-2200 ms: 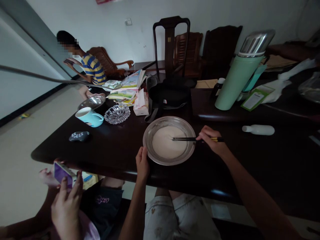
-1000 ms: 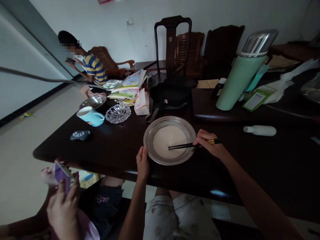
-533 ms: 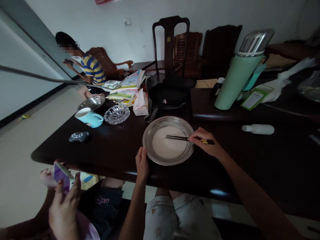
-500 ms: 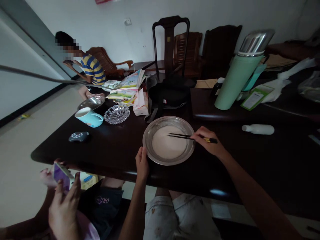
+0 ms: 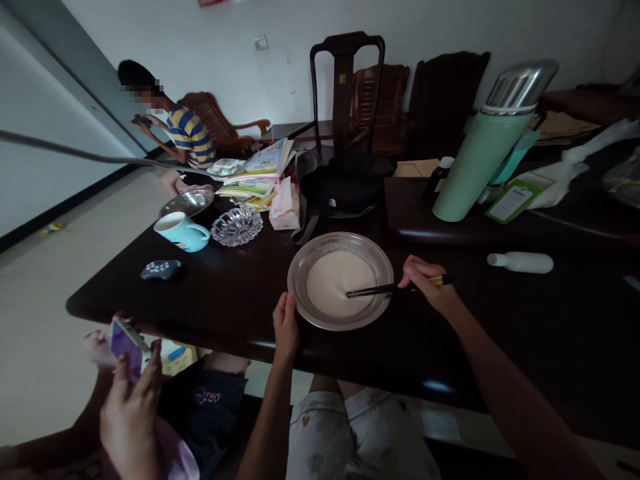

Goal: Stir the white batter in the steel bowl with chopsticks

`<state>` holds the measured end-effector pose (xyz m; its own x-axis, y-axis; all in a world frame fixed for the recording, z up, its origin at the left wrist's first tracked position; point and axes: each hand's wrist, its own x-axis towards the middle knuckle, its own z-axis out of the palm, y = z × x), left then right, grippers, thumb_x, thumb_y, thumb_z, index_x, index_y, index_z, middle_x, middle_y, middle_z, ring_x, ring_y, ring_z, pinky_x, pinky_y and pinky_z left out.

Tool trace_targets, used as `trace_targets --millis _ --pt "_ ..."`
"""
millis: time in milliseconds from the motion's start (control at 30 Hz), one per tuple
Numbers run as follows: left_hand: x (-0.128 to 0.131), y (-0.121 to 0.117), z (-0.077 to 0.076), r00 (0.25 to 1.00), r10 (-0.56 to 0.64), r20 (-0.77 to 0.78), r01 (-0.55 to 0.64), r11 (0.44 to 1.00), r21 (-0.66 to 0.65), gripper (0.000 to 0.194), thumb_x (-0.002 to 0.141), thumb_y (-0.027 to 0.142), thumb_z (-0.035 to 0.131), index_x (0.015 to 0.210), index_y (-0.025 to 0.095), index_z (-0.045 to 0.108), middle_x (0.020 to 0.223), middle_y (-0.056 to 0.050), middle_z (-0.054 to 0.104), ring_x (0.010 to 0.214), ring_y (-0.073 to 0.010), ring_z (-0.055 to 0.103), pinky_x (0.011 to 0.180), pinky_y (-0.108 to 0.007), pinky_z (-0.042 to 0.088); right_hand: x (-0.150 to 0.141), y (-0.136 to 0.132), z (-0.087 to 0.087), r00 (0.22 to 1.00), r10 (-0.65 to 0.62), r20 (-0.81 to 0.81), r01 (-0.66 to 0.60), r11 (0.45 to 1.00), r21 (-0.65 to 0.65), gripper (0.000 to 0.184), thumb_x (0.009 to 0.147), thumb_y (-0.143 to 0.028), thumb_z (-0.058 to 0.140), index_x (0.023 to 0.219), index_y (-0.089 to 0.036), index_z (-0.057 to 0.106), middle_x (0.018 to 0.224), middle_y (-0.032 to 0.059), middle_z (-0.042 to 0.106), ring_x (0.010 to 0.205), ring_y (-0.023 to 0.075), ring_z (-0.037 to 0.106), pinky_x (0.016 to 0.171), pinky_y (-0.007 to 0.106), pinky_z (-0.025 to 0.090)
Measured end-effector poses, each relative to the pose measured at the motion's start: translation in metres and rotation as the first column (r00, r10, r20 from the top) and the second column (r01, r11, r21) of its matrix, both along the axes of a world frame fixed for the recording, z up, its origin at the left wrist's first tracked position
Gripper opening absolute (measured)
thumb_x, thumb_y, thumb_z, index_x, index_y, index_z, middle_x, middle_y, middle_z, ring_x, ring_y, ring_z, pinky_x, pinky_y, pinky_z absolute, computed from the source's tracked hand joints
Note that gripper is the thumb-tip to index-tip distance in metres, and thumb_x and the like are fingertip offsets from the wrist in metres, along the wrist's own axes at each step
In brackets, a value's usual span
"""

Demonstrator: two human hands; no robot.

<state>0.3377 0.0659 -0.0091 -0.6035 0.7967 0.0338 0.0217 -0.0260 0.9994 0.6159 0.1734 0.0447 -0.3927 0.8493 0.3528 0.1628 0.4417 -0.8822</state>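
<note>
Clearly, one metal bowl [image 5: 299, 277] sat between your two hands, which were apart. Your left hand [image 5: 286, 330] gripped its near rim, and your right hand [image 5: 430, 287] was closed around two chopsticks [image 5: 375, 290], tips in the pale liquid [image 5: 335, 277]. Beyond your left hand were one mug [image 5: 179, 232], one glass dish [image 5: 237, 227] and a second bowl [image 5: 187, 201]; right of your right hand lay one white bottle [image 5: 523, 262], with one flask [image 5: 475, 167] farther off.

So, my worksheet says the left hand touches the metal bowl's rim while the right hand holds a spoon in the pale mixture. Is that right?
No: the head view shows the right hand holding dark chopsticks, not a spoon, in the pale mixture. The rest stands.
</note>
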Motion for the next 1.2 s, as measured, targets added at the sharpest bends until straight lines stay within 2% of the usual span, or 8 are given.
trace_targets --millis 100,167,267,433,633,800,967,1200 --pt "-0.0003 -0.0002 -0.0008 1.000 0.003 0.014 -0.003 1.000 0.001 0.044 0.080 0.056 0.061 0.065 0.018 0.045 0.064 0.004 0.036 0.061 -0.0100 0.032 0.056 -0.021 0.031 -0.0036 -0.0010 0.0004 0.990 0.086 0.112 -0.090 0.995 0.034 0.029 0.087 -0.045 0.061 0.072 -0.023 0.073 0.072 0.0031 0.060 0.069 0.0167 0.058 0.065 0.032 0.048" --pt "-0.0001 -0.0003 -0.0006 1.000 0.009 0.014 -0.009 1.000 0.009 0.044 0.080 0.056 0.061 0.065 0.018 0.044 0.064 0.005 0.035 0.060 -0.0100 0.032 0.057 -0.021 0.032 -0.0034 0.0002 -0.0002 0.992 0.003 0.127 -0.012 0.997 0.074 0.025 0.087 -0.043 0.062 0.074 -0.023 0.072 0.072 0.0028 0.061 0.071 0.0172 0.058 0.069 0.034 0.048" --pt "0.0005 -0.0004 0.0006 1.000 0.003 0.001 -0.003 1.000 0.018 0.045 0.080 0.056 0.060 0.063 0.018 0.043 0.063 0.005 0.035 0.059 -0.0098 0.031 0.056 -0.021 0.031 0.0009 0.0024 -0.0019 0.992 -0.117 0.047 0.115 0.993 0.039 0.040 0.092 -0.047 0.052 0.067 -0.021 0.070 0.068 0.0029 0.055 0.066 0.0159 0.055 0.059 0.031 0.045" --pt "0.0016 -0.0004 0.0032 1.000 0.007 -0.005 -0.007 1.000 0.008 0.044 0.080 0.056 0.060 0.063 0.019 0.043 0.062 0.005 0.035 0.059 -0.0100 0.031 0.055 -0.021 0.031 -0.0023 0.0002 -0.0006 0.990 0.073 0.117 -0.075 0.997 0.014 0.032 0.089 -0.044 0.058 0.071 -0.022 0.072 0.071 0.0029 0.059 0.067 0.0157 0.057 0.062 0.030 0.047" --pt "-0.0003 -0.0007 -0.0004 1.000 -0.006 0.008 0.006 1.000 -0.003 0.043 0.081 0.054 0.059 0.064 0.019 0.044 0.063 0.004 0.035 0.060 -0.0104 0.031 0.056 -0.022 0.030 -0.0003 0.0003 0.0027 0.996 -0.082 0.045 0.082 0.997 0.010 0.043 0.091 -0.048 0.051 0.063 -0.020 0.068 0.065 0.0027 0.053 0.062 0.0149 0.053 0.052 0.028 0.043" --pt "-0.0003 0.0000 -0.0009 1.000 0.013 0.009 -0.013 1.000 0.004 0.045 0.079 0.057 0.061 0.063 0.018 0.044 0.063 0.004 0.036 0.060 -0.0101 0.032 0.057 -0.022 0.031 -0.0045 -0.0015 0.0024 0.991 0.073 0.116 -0.079 0.996 0.044 0.030 0.087 -0.044 0.061 0.070 -0.022 0.071 0.069 0.0027 0.060 0.066 0.0158 0.057 0.062 0.031 0.047" --pt "0.0021 0.0001 0.0038 1.000 0.014 0.012 -0.013 1.000 -0.010 0.046 0.077 0.059 0.062 0.064 0.018 0.046 0.063 0.004 0.038 0.061 -0.0104 0.033 0.056 -0.022 0.032 0.0006 0.0009 0.0020 0.995 -0.096 0.038 0.094 0.994 0.047 0.040 0.091 -0.046 0.053 0.064 -0.021 0.069 0.064 0.0026 0.054 0.063 0.0156 0.053 0.055 0.030 0.043" --pt "0.0021 -0.0004 0.0032 1.000 0.017 0.006 -0.017 1.000 0.010 0.044 0.079 0.056 0.062 0.063 0.019 0.043 0.063 0.005 0.035 0.060 -0.0101 0.031 0.056 -0.021 0.032 -0.0041 0.0000 0.0006 0.990 0.039 0.136 -0.051 0.995 0.089 0.025 0.086 -0.042 0.063 0.072 -0.022 0.072 0.070 0.0027 0.060 0.068 0.0163 0.057 0.066 0.032 0.047"
